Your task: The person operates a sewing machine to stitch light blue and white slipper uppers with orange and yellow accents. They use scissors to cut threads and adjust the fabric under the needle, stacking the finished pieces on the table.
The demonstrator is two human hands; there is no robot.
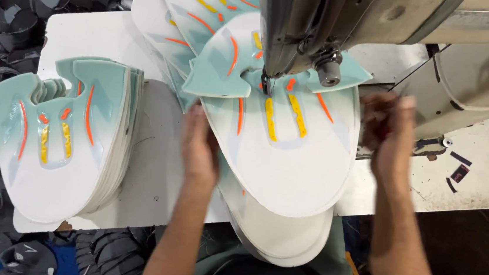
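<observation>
Machinery filled the top of the view: a big beige sewing machine (pixel 384 20) reached over the white table (pixel 153 165), its needle (pixel 265 83) standing on the mint edge of the shoe upper (pixel 290 153) that lay flat beneath it. That upper was a broad white piece fading to pale green, with yellow and orange strips, and it rested on others of the same kind, which fanned out behind the needle and hung off the near edge of the table. To the left stood a thick stack of matching uppers (pixel 54 150), well apart from the machine; whether those were stitched or waiting I could not tell. Heaps of dark cut pieces (pixel 14 11) lay beyond the table's left side. The left hand (pixel 199 148) pressed flat and open on the upper's left edge, gripping nothing. The right hand (pixel 389 132) was blurred at the right edge, fingers curled, and I could not tell whether its grip held anything. Judging by the needle's place, the seam looked barely begun.
</observation>
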